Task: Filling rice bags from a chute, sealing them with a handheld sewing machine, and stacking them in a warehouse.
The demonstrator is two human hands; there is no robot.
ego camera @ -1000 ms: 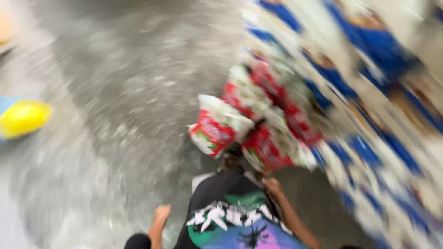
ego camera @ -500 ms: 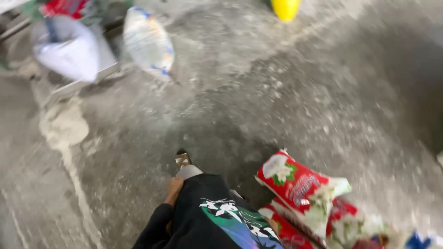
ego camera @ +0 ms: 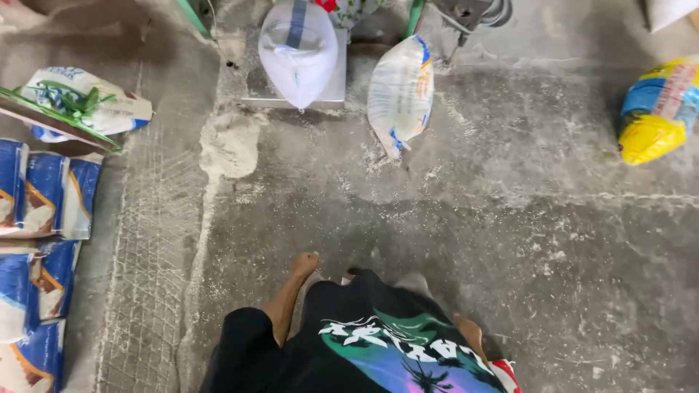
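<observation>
While the left hand (ego camera: 306, 263) hangs empty, a white sack (ego camera: 400, 95) lies ahead.

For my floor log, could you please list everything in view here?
White sack: 1, white with a blue stripe, top centre on a grey plate.
Clear filled bag: 1, whitish, right of the sack.
Yellow and blue sack: 1, right edge.
Blue and white bags: several, stacked at left.
White bag with green strap: 1, upper left.
Left hand: empty, by the black shirt.
Right hand: hidden.
</observation>
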